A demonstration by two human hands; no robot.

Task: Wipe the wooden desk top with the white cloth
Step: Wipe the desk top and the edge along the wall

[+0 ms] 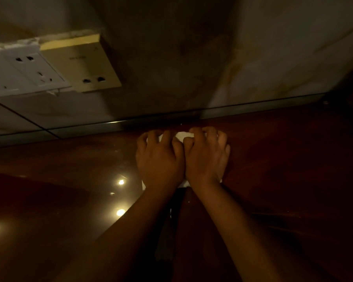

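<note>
The white cloth (181, 135) lies on the glossy dark wooden desk top (59, 180), close to its far edge by the wall. Most of it is covered; small white patches show between the fingers and near the wrists. My left hand (159, 157) and my right hand (207, 155) press side by side on the cloth, thumbs touching, fingers curled down onto the fabric. Both forearms reach in from the bottom of the view.
A wall rises right behind the desk, with a dark strip (253, 107) along the joint. White wall sockets (29, 74) and a beige socket plate (86, 64) sit at upper left. Lamp reflections (120, 197) glint on the desk at left.
</note>
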